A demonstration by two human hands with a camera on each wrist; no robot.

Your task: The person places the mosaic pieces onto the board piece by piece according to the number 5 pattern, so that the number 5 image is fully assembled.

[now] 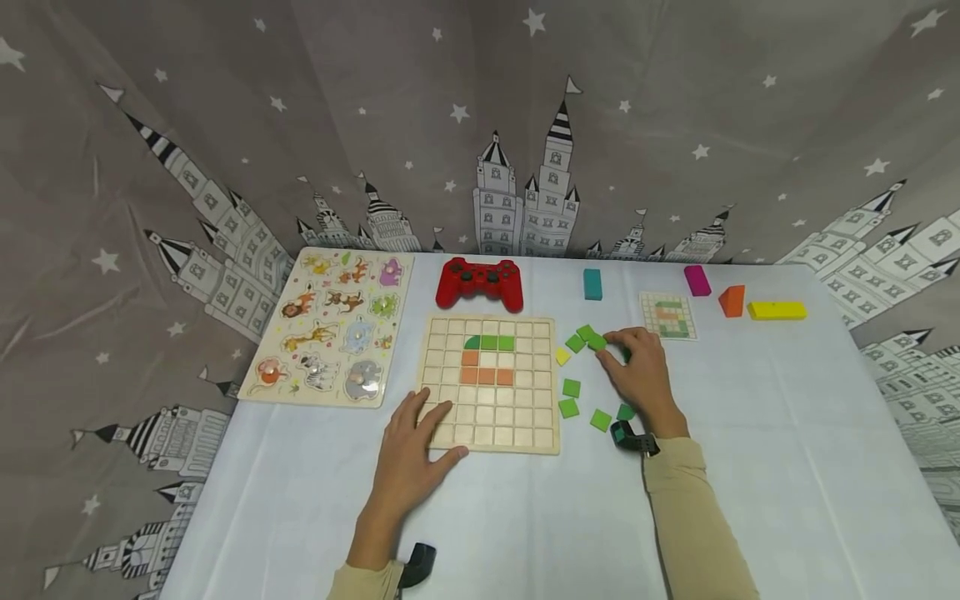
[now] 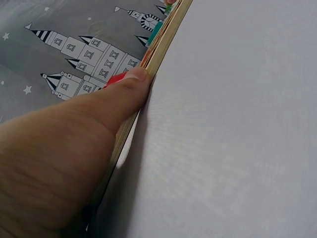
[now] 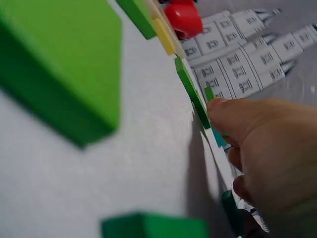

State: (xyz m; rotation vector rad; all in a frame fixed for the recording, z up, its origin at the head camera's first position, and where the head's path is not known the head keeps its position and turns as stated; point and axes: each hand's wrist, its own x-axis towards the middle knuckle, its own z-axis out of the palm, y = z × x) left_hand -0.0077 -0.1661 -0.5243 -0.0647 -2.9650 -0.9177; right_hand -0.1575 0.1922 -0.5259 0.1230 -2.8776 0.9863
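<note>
A wooden grid board (image 1: 483, 429) lies in the middle of the table, with green tiles and orange tiles (image 1: 486, 377) set in some of its squares. My left hand (image 1: 411, 454) rests on its lower left corner, fingers spread over the squares. In the left wrist view the thumb (image 2: 133, 82) lies along the board's edge. To the right of the board, my right hand (image 1: 641, 371) pinches a green square tile (image 1: 597, 342) between thumb and fingers. Two more green tiles (image 1: 575, 342) lie right beside it. The right wrist view shows the thumb (image 3: 223, 111) against the tile, partly hiding it.
More green tiles (image 1: 572, 388) and a yellow tile (image 1: 562, 357) lie near the board's right edge. A pattern card (image 1: 678, 304) sits beyond my right hand. Farther back are a red game controller (image 1: 480, 279), coloured blocks (image 1: 777, 311) and an animal puzzle (image 1: 258, 333).
</note>
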